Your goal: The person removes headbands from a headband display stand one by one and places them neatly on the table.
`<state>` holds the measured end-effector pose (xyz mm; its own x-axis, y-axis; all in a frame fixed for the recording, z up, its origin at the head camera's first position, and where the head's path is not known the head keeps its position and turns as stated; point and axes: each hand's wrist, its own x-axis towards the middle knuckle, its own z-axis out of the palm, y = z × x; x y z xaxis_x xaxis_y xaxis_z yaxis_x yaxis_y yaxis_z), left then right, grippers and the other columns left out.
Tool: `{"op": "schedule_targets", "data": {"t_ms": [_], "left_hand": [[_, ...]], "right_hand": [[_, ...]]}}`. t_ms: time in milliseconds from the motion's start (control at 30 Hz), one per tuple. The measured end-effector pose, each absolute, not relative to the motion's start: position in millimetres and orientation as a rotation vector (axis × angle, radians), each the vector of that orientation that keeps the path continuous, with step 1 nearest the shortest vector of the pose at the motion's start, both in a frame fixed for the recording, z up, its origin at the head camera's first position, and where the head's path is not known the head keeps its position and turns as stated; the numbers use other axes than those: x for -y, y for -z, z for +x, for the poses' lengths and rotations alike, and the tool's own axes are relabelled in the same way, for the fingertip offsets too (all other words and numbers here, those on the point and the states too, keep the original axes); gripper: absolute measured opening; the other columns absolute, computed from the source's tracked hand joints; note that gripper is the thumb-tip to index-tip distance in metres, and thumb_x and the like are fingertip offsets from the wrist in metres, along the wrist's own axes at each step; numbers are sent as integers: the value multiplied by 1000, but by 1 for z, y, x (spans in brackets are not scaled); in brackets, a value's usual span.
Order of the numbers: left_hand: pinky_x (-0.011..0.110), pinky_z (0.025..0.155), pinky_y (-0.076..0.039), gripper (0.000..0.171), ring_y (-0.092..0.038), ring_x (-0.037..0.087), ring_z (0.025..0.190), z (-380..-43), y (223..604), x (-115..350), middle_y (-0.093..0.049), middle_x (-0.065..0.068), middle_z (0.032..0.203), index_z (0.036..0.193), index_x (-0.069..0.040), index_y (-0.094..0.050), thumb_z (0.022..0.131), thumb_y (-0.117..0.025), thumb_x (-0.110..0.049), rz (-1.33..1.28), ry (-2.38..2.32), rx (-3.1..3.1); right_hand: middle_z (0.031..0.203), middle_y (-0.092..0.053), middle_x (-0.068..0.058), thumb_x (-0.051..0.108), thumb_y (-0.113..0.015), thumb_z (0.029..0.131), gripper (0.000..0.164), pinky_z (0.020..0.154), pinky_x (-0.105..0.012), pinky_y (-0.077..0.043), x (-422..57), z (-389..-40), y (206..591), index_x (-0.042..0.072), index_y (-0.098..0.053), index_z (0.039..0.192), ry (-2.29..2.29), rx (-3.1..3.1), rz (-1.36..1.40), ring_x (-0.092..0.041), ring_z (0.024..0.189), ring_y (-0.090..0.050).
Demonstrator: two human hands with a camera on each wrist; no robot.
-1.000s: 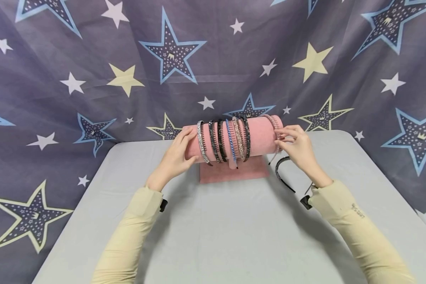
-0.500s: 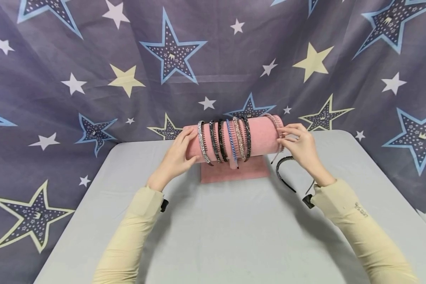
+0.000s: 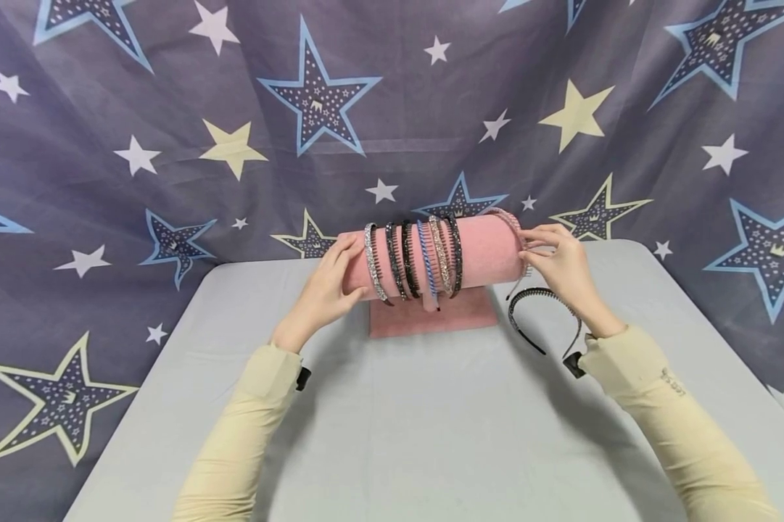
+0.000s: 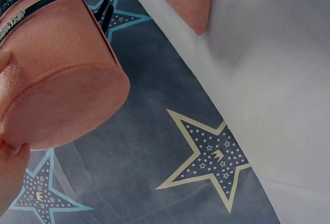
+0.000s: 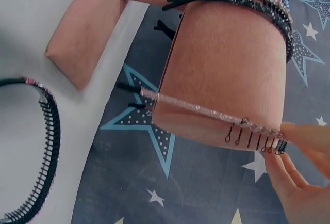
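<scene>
A padded pink roll-shaped display stand (image 3: 489,250) carries several toothed headbands in a row, among them a silver glitter one (image 3: 371,261) and a blue one (image 3: 426,261). My left hand (image 3: 326,286) grips the roll's left end, thumb on the front and fingers over the top. At the opposite end my right hand (image 3: 558,261) pinches a pale pink beaded headband (image 5: 206,111) between thumb and fingers. That headband lies across the roll's end rim, its teeth partly past the edge in the right wrist view.
A black headband with teeth (image 3: 513,319) lies on the pale cloth-covered table (image 3: 431,435), below my right hand. The stand's flat pink base (image 3: 398,322) rests on the table. A star-patterned curtain (image 3: 405,109) hangs close behind.
My right hand has moved a little to the right, drawing the pale pink headband toward the roll's end. The black headband on the table shows more fully. My left hand stays put.
</scene>
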<state>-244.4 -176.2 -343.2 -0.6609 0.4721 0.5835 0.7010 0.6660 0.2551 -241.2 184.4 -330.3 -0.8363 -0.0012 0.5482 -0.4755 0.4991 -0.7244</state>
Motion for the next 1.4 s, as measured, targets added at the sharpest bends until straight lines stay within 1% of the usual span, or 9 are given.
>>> {"op": "schedule_targets", "data": {"t_ms": [267, 367, 500, 600, 733, 900, 1067, 1333, 1400], "left_hand": [[38, 109, -19, 67, -27, 32, 127, -245, 343, 177, -35, 21, 134, 127, 5, -41, 67, -70, -7, -918, 650, 2395], [40, 108, -20, 67, -27, 33, 127, -245, 344, 177, -36, 22, 133, 126, 6, -41, 67, -70, -7, -939, 656, 2370], [38, 109, -19, 67, -28, 33, 126, -246, 344, 176, -37, 22, 132, 126, 7, -41, 66, -70, -6, -951, 658, 2348], [36, 109, -17, 67, -27, 33, 127, -246, 343, 176, -36, 22, 133, 126, 6, -41, 67, -70, -7, -943, 657, 2350], [38, 109, -19, 68, -28, 33, 126, -246, 343, 175, -36, 22, 133, 126, 7, -41, 67, -70, -8, -942, 649, 2353], [38, 109, -19, 69, -28, 33, 126, -245, 343, 176, -36, 22, 133, 126, 7, -40, 66, -71, -8, -942, 648, 2360], [36, 109, -18, 68, -27, 32, 127, -244, 343, 176, -36, 21, 134, 127, 5, -41, 66, -71, -6, -930, 665, 2376], [34, 109, -17, 69, -27, 31, 127, -245, 344, 177, -35, 20, 134, 127, 5, -40, 67, -71, -7, -921, 654, 2391], [34, 110, -17, 68, -27, 31, 127, -245, 344, 176, -35, 20, 134, 127, 5, -41, 67, -71, -7, -921, 651, 2391]], "right_hand": [[99, -57, -27, -12, -63, 72, 28, 74, -15, -49, -183, -233, 317, -13, -61, 100, -1274, 2291, 401, -23, 79, -57], [98, -56, -30, -14, -61, 72, 27, 74, -16, -49, -180, -226, 310, -17, -59, 99, -1267, 2284, 416, -15, 76, -58], [101, -54, -27, -11, -62, 73, 29, 72, -9, -48, -189, -239, 319, -14, -59, 101, -1277, 2264, 421, -3, 75, -56], [104, -54, -24, -7, -63, 74, 30, 71, -5, -46, -198, -251, 327, -11, -61, 103, -1258, 2278, 394, -10, 77, -59], [107, -53, -24, -8, -62, 74, 30, 71, -5, -46, -203, -251, 327, -11, -60, 105, -1264, 2296, 375, -12, 78, -59], [109, -52, -24, -9, -59, 75, 31, 72, -5, -46, -211, -251, 330, -11, -59, 107, -1300, 2290, 349, 10, 74, -51], [105, -54, -25, -9, -58, 76, 32, 71, -3, -44, -226, -251, 333, -10, -59, 108, -1255, 2291, 304, 16, 72, -48], [103, -58, -27, 0, -56, 82, 31, 51, -3, -40, -261, -244, 336, -6, -57, 112, -1210, 2386, 149, 12, 77, -54], [101, -60, -22, 2, -55, 83, 31, 47, -6, -38, -269, -243, 338, -6, -57, 113, -1199, 2411, 108, 14, 75, -53]]}}
